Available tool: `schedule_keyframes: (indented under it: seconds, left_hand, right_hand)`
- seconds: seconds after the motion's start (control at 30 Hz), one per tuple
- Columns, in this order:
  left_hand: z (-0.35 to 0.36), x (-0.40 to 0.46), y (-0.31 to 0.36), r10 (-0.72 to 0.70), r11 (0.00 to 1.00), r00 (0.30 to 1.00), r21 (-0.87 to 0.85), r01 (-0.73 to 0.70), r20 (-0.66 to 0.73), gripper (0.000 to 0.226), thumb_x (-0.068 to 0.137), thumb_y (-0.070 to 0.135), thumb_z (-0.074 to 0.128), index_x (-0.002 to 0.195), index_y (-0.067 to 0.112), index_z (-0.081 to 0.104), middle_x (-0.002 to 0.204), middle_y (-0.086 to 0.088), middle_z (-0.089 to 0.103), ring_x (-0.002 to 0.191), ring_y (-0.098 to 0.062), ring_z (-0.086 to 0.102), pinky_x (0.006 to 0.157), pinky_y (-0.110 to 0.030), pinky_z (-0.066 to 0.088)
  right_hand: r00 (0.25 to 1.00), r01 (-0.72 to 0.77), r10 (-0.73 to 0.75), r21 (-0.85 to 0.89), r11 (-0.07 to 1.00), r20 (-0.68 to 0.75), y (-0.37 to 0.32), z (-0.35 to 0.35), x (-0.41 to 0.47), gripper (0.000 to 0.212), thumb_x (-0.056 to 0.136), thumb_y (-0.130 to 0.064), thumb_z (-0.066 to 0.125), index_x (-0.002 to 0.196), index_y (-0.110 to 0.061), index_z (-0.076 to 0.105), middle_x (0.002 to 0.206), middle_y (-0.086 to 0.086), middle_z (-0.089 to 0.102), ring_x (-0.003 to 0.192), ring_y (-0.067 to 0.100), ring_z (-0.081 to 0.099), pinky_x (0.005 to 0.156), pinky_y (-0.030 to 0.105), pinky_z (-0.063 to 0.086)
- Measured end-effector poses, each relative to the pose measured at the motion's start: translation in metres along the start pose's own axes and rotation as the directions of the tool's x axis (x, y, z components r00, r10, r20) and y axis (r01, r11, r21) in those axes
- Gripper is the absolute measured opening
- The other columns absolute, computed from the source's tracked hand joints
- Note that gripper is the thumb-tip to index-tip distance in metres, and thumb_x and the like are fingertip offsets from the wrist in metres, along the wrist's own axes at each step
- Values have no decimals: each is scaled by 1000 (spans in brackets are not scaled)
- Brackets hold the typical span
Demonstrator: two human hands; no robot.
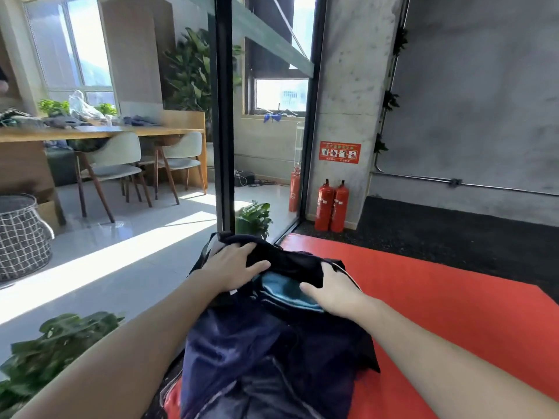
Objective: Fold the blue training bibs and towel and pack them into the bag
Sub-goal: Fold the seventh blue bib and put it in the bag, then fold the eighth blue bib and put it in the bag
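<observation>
Going from the left, the left hand (234, 266) lies flat on the dark bag (284, 267), with the fingers spread over the black cloth at the mouth of the bag. Its grip is not closed around anything; it seems to press or hold the edge down. The bag sits on the edge of the red mat (438, 297), next to the pale floor (121, 267).

In the middle, in the opening of the bag, a folded piece of light blue cloth (287, 293) shows. I cannot tell if this is a bib or the towel. It is already inside, under the black flap.

On the right, the right hand (335, 293) rests at the other side of the opening, fingers curled around the edge of the black cloth, thumb beside the blue piece. This grip looks closed on the bag's edge.

Nearer to the camera lies dark navy shiny cloth (242, 352), loose and wrinkled; whether it is a bib not yet packed or part of the bag is unclear.

My judgement: the packing is far along, and what is left is pushing the last cloth in and closing the bag.
</observation>
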State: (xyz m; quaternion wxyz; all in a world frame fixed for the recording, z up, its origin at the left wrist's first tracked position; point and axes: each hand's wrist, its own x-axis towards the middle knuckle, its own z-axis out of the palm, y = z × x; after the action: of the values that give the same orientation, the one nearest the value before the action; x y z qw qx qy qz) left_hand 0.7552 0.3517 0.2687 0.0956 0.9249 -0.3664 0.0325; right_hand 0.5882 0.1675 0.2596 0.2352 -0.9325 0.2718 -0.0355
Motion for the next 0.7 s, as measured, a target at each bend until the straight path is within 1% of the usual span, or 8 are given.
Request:
schedule_keyframes:
  seconds: [0.1,0.23,0.33,0.4,0.53,0.6,0.67,0.7]
  left_hand:
    - [0,15,-10,1,1000,999,-22,-2,-40,80,91,78,33,153,27,36,150,-9,49,139,-30,42,114,-42,27]
    - [-19,38,-14,26,1000,994,1,-26,-105,82,92,77,35,154,25,35,151,-12,47,139,-32,41,114,-42,28]
    - [-26,53,-10,60,998,986,13,-59,-153,82,91,78,34,154,25,35,150,-10,48,139,-31,42,114,-42,28]
    - [-16,52,-7,85,996,991,19,-83,-108,88,87,83,32,155,28,32,151,-8,48,139,-29,42,115,-42,28]
    - [16,26,0,106,994,992,30,-108,70,91,83,89,28,158,41,11,152,-5,46,139,-27,43,114,-42,32]
    - [22,10,0,72,997,995,7,-73,75,89,84,88,28,158,42,8,153,-5,44,139,-27,43,112,-43,34]
    - [23,-6,-1,48,999,998,4,-49,36,87,85,87,27,158,40,12,152,-5,45,138,-27,44,112,-43,33]
    - [23,-14,0,45,999,999,5,-45,12,88,85,87,25,158,39,14,151,-4,47,137,-27,45,111,-44,32]
  right_hand:
    - [998,32,-31,27,999,-46,-2,4,13,77,90,-59,56,150,-18,31,136,10,57,120,29,57,97,38,46]
    - [988,77,-70,44,996,-135,-14,-10,34,82,92,-54,58,156,-17,24,155,13,38,141,29,38,114,41,35]
    - [981,68,-54,70,995,-185,-20,-24,45,84,93,-53,58,158,-14,20,158,16,32,145,30,34,117,39,31]
    - [988,36,-24,79,996,-151,-17,-23,44,85,93,-55,58,157,-13,22,157,16,34,144,30,35,116,37,31]
    - [999,20,-19,44,999,-33,4,1,24,83,89,-58,60,154,-16,29,150,13,45,135,30,46,108,37,40]
    - [998,53,-52,57,997,-26,11,9,12,79,90,-56,60,154,-19,32,151,9,46,136,28,46,109,36,39]
    - [993,111,-107,101,989,-49,13,10,-2,74,92,-52,61,154,-20,35,153,4,44,138,24,44,113,35,36]
    - [988,146,-137,139,980,-71,13,9,-9,69,93,-48,62,152,-20,39,151,2,47,135,21,47,112,33,37]
